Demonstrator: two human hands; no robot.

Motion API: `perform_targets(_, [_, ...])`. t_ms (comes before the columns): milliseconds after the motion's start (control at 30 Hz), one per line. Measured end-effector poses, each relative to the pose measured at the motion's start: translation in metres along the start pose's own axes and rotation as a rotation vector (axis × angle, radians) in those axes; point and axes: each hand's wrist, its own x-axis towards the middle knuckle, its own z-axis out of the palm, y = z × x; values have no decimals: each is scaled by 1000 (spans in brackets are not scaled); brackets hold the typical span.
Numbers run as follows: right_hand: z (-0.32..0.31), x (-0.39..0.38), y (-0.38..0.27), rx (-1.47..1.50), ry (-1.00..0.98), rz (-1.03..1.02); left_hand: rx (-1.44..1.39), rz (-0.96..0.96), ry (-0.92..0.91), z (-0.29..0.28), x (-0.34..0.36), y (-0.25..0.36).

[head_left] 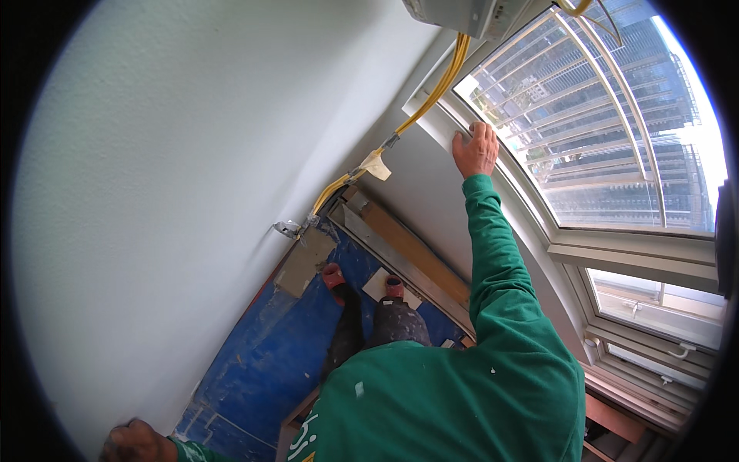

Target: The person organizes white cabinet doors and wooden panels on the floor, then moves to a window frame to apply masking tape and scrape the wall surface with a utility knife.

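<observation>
My right hand [476, 151], its arm in a green sleeve stretched ahead, rests on the pale window frame [514, 174]. Its thumb stands apart from the bent fingers, and no tool shows in it. At the lower left, my left hand [137, 442] is curled against the smooth light wall [154, 192]. Its knuckles show, but the fingertips and anything inside them are hidden. In the corner between wall and window, a bundle of yellow cables [435, 100] runs down, bound with grey tape and carrying a cream-coloured scrap [375, 165].
A white box-like unit [462, 14] hangs at the top. Below, blue floor covering [254, 362] bears a cardboard piece [305, 262] and a pale tile-like board [376, 286] around my feet. Long planks [400, 239] lie along the window wall. A smaller window [654, 304] has handles at right.
</observation>
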Motion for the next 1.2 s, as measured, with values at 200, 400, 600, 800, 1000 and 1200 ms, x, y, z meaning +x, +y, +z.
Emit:
perform_targets(200, [0, 3, 2, 35, -19, -2, -4, 16, 60, 6, -4, -3])
perform_targets(400, [-2, 0, 5, 27, -11, -46, 67, -39, 60, 10, 4, 7])
perform_targets(600, [-4, -2, 10, 43, -24, -46, 79, -19, 42, 12, -8, -8])
perform_targets(800, [-5, 6, 8, 55, -28, -63, 78, 8, 8, 7, -7, -6])
perform_targets(1000, [-3, 0, 10, 41, -25, -66, 8, 0, 18, 6, -2, -7])
perform_targets(1200, [1, 9, 5, 51, -39, -106, -35, 1, -29, 4, -8, -6])
